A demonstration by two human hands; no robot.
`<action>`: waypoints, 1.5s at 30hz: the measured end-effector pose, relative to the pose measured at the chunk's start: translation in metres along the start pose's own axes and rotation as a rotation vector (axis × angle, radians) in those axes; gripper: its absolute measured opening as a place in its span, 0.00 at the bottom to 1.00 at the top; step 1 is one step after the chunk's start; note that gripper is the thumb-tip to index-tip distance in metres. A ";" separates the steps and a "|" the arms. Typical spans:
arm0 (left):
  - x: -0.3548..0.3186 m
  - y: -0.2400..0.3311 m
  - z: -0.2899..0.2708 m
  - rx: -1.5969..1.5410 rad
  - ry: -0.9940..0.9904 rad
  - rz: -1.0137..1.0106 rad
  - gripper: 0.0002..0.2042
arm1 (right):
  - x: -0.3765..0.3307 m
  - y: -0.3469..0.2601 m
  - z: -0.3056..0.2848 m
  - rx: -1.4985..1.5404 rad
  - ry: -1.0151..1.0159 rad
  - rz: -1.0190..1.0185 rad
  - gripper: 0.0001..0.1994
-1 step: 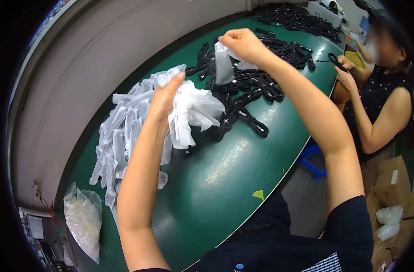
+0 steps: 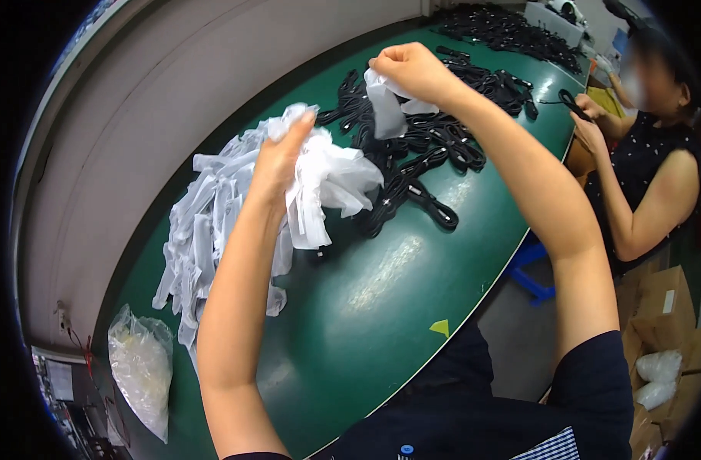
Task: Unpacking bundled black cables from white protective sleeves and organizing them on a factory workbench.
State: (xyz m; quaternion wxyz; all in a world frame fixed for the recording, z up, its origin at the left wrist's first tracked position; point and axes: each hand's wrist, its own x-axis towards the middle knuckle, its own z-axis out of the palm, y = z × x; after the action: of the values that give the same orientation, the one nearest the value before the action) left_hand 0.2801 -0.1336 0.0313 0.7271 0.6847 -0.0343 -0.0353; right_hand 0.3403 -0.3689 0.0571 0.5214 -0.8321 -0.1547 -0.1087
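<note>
Green tabletop (image 2: 381, 307) w/ small yellow triangular sticker (image 2: 440, 328); brown cardboard boxes (image 2: 661, 307) at right; co-worker's dark sleeveless top (image 2: 646, 153) nearby.

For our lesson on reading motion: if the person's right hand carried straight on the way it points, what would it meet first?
Probably the pile of black cables just beyond the right hand, which pinches a clear plastic bag; depth is uncertain, so it might pass above them.

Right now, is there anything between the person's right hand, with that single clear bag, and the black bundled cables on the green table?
Nothing visible. The right hand pinches a small clear bag that hangs directly above the black cables. The left hand grips a bunch of clear bags off to the side.
</note>
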 end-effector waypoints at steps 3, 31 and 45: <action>-0.027 0.022 0.005 0.045 -0.062 0.142 0.21 | -0.026 -0.055 0.021 0.012 -0.199 -0.069 0.10; -0.220 -0.058 -0.113 0.589 -0.189 0.347 0.13 | 0.050 0.063 0.181 0.012 0.010 0.217 0.10; -0.215 -0.105 -0.115 0.656 -0.181 0.447 0.18 | 0.089 0.026 0.070 -0.241 0.222 -0.398 0.07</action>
State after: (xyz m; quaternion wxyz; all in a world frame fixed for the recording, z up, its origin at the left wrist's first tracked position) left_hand 0.0770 -0.0047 -0.0804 0.4539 0.8502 -0.2556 0.0763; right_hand 0.4334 -0.3035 0.0357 0.4008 -0.8243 -0.2431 -0.3174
